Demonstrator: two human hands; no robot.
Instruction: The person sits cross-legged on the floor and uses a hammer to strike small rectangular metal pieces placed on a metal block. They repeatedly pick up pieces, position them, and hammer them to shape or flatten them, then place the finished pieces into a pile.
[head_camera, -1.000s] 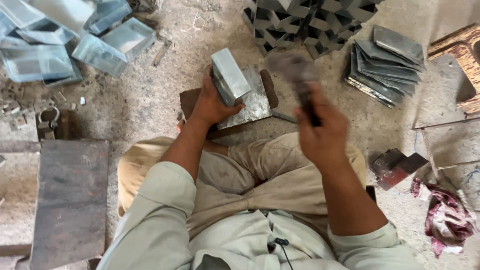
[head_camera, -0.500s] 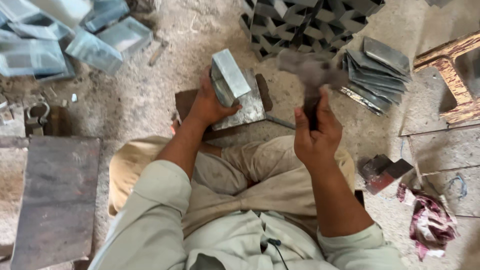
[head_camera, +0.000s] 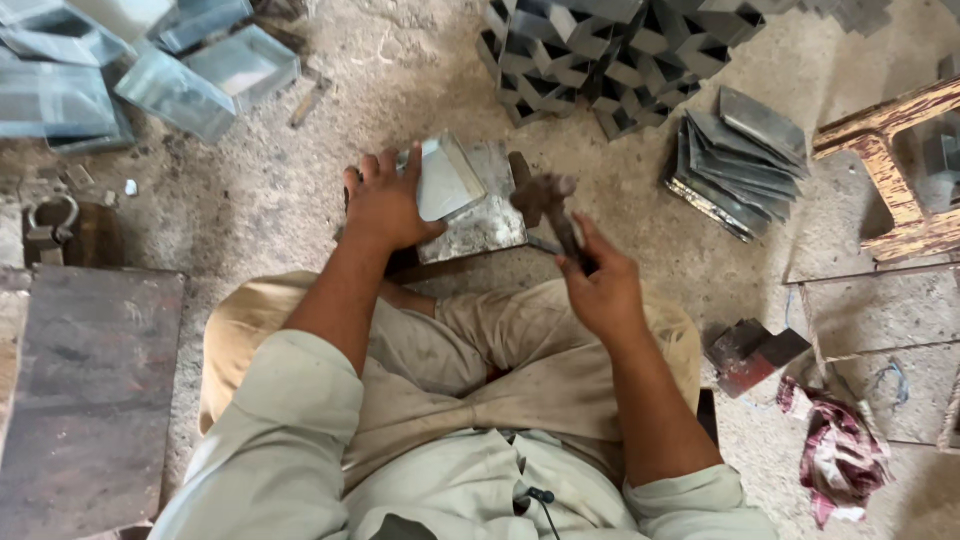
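Steadying open metal box (head_camera: 447, 180) on steel block (head_camera: 487, 222), left hand (head_camera: 385, 205) clamped on; right hand (head_camera: 600, 290) gripping hammer (head_camera: 550, 205).

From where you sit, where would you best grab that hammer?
Low on the handle of the hammer, from the near side, as the right hand does: the handle slants toward the person, and the heavy head points away over the metal plate.
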